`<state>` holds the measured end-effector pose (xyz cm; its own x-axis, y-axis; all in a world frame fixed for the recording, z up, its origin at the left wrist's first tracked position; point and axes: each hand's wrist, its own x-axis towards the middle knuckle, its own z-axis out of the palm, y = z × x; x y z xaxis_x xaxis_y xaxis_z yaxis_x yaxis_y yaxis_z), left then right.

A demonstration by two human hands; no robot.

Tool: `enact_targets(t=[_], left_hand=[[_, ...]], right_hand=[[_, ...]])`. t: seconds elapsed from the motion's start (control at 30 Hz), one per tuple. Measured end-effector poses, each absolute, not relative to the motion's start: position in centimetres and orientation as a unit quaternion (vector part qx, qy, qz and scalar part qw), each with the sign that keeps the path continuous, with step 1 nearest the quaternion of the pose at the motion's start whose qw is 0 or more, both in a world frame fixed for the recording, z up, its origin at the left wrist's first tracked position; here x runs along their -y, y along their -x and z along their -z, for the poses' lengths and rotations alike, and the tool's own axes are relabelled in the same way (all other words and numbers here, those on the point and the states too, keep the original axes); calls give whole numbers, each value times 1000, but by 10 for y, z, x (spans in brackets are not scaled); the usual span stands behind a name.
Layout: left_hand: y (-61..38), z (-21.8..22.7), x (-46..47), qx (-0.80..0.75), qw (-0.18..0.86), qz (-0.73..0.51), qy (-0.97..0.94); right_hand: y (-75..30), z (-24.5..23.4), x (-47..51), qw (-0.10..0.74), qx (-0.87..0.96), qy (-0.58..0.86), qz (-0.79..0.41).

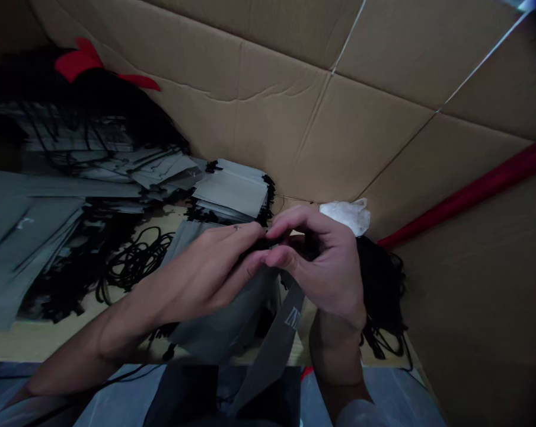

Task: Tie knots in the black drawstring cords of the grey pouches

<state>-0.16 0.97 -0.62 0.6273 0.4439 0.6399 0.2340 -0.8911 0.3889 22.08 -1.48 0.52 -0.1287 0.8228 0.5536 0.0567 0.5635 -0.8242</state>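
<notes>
In the head view, my left hand [219,261] and my right hand [325,255] meet at the fingertips, both closed in a pinch. Between them runs a short stretch of black cord [264,242], partly hidden by the fingers. A flat grey drawstring bag [274,341] with white lettering hangs down from under my right hand, past the table's front edge. Below my hands lies a pile of grey bags [219,332]. To the left of my left forearm rests a loose coil of black cord [137,258].
A smaller stack of grey bags [235,190] stands against the cardboard wall [286,101]. More grey bags [10,249] cover the left side, with red cloth [79,62] on a black heap behind. At right are black cords [381,296], a white plastic bag [345,216] and a red strip [463,196].
</notes>
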Motion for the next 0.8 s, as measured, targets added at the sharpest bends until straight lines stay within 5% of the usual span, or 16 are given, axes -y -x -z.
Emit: enact_targets(t=[0.43, 0.8], left_hand=[[-14, 13, -8, -199, -118, -400, -887], [-11, 14, -13, -139, -22, -494, -858]], right_hand=[[-215, 0, 12, 574, 706, 288, -299], [-204, 11, 13, 598, 691, 276, -296]])
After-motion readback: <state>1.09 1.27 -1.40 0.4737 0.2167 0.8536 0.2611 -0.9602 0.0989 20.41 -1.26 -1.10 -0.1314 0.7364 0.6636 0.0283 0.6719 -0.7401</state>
